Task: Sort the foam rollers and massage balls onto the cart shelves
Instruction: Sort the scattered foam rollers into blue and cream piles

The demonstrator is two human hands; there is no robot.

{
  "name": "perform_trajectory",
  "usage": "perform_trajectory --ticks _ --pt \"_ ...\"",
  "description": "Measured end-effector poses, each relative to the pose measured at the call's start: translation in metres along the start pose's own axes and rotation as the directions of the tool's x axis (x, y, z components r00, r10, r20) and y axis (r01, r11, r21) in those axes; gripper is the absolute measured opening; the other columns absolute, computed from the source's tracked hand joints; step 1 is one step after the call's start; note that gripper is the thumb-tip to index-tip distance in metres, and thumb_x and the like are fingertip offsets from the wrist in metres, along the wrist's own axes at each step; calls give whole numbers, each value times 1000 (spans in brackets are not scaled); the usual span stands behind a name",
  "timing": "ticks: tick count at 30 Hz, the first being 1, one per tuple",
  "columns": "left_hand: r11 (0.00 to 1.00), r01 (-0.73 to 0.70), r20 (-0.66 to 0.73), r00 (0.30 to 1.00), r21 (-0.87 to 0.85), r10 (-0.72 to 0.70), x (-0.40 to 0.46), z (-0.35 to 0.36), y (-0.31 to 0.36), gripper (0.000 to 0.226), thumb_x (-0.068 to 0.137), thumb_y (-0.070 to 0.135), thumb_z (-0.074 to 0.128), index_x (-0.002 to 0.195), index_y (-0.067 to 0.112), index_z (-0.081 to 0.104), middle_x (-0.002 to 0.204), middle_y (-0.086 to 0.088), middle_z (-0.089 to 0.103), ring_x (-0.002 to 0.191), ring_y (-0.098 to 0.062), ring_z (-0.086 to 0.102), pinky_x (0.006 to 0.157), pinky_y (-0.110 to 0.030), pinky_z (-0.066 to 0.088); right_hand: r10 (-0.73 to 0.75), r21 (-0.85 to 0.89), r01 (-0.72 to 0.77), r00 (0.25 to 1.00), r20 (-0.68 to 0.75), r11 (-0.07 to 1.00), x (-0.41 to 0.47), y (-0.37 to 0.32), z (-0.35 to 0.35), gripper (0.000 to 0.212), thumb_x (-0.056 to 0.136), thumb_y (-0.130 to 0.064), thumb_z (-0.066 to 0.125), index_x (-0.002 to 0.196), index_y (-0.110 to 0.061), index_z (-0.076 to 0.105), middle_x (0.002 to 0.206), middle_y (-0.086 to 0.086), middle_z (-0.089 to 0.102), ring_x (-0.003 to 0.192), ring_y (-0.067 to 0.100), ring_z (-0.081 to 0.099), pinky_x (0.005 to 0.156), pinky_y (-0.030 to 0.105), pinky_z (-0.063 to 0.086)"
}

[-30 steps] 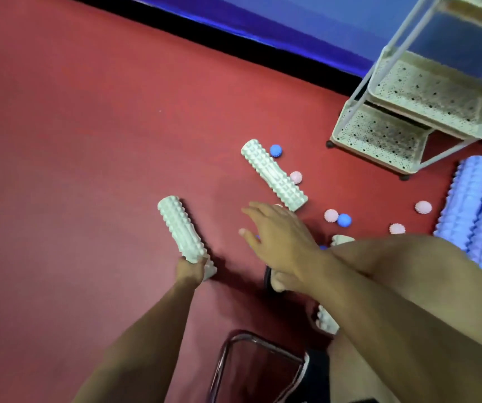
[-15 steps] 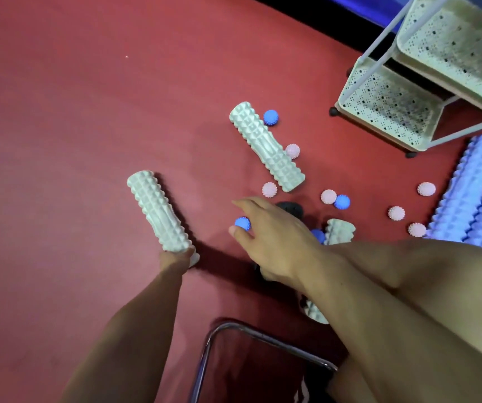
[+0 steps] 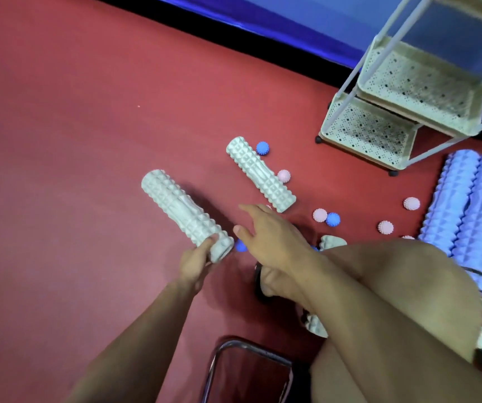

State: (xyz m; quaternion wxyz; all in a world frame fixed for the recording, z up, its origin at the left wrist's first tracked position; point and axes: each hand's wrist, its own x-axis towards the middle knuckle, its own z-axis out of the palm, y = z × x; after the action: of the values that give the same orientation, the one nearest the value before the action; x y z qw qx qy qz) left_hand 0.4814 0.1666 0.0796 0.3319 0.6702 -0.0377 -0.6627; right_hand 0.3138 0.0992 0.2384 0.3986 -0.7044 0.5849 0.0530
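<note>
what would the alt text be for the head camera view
A person's left hand grips one end of a pale green foam roller, while the open right hand reaches over spiky balls on the red floor. An empty cart stands at upper right.

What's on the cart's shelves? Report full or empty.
Empty, as far as visible: the cart shows bare perforated trays on two shelves; its top is cut off. The rollers and balls lie on the floor.

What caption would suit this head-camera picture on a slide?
Left hand grips a pale foam roller by its end while the open right hand reaches over scattered massage balls; the cart shelves look empty.
</note>
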Motion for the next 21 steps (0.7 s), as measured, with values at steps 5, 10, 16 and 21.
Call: perform_trajectory --ticks 5,10,16,21 --pt "962 -258 191 953 94 237 -67 58 58 32 90 23 76 117 6 72 105 -6 78 91 -16 75 87 -37 59 104 318 -15 959 -264 948 -34 10 -56 49 96 -48 54 140 -26 51 138 -2 58 127 18 55 108 38 42" --pt "832 -527 458 791 174 405 -142 139 108 14 91 17 75 101 9 71 88 4 78 89 -17 75 94 -42 57 220 520 53 866 -450 853 -92 34 -125 41 99 -35 59 138 -25 56 128 -14 57 110 7 60 95 23 42" --pt "709 -692 705 570 135 423 -235 232 126 32 92 17 74 119 3 66 103 -4 78 101 -22 72 90 -36 56 306 624 242 707 -638 743 -179 68 -193 30 100 -28 61 128 -19 63 121 -6 67 107 1 61 89 5 46" --pt "621 -775 841 407 111 357 -295 289 96 40 89 7 75 127 10 63 120 -9 74 110 -19 72 93 -32 57 381 676 343 623 -683 652 -255 99 -216 43 93 -41 67 130 -22 61 118 -4 71 109 7 67 102 30 50"
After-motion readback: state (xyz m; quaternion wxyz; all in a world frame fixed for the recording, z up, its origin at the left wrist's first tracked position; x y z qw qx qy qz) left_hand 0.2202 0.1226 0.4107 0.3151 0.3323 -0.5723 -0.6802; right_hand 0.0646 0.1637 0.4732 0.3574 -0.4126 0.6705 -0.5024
